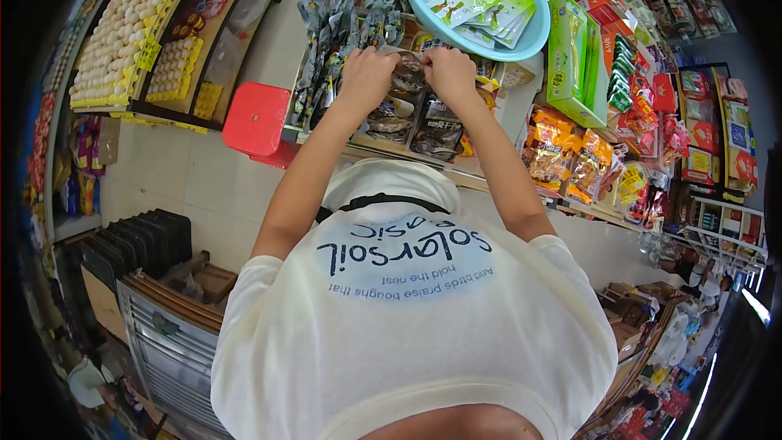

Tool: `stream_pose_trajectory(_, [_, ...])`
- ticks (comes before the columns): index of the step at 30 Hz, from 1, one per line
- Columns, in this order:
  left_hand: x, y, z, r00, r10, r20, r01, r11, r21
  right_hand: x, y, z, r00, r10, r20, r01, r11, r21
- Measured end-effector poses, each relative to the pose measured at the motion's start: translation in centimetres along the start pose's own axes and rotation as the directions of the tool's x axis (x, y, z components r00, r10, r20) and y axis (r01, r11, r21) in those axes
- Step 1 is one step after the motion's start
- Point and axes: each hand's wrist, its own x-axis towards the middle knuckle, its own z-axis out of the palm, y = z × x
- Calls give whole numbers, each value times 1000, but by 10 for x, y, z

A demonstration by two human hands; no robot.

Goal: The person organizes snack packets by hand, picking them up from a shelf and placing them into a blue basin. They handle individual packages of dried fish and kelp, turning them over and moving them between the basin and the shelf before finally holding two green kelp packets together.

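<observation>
Both hands are out in front at arm's length, close together over a shop display. The left hand [366, 75] and the right hand [448, 69] have their fingers curled shut on the same dark packet [407, 73], one at each side of it. The packet is held just above a row of similar dark packets [432, 134] that stand in a cardboard display tray [391, 145] at the near edge of the tabletop [521, 102]. How firmly each hand grips cannot be told, since the knuckles hide the fingertips.

Left of the left hand, grey-black sachets [322, 49] lie fanned in a heap, touching the tray. Below that heap, on the tiled floor [195, 171], stands a red stool [257, 118] right beside the display.

Right of the right hand, orange snack bags [562, 155] hang along the front of the tabletop, well apart from the held packet.

Just beyond the hands sits a light blue basin [521, 41] holding green-and-white sachets [476, 0]; its rim is near the right hand's knuckles. A tall green box [568, 57] stands just beside the basin on the right.

Farthest off, at the left, egg trays [130, 24] fill a sloping wooden rack [216, 33].
</observation>
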Motion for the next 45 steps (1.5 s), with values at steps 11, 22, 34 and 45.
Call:
stream_pose_trajectory(11, [-33,4,-42,985,-96,-144,50,954,-295,-29,-20,-37,978,-65,-197,74,997,39])
stream_pose_trajectory(22, [-53,27,-56,987,159,12,-152,959,-240,-35,-20,-30,925,-214,-313,236,971,36])
stream_pose_trajectory(34, [-39,14,-16,998,38,-58,-41,998,-54,-49,-21,-11,948,-314,49,307,944,120])
stream_pose_trajectory(45, [-60,26,-50,955,-258,-143,198,920,-339,-29,-18,-34,979,-93,-183,117,985,130])
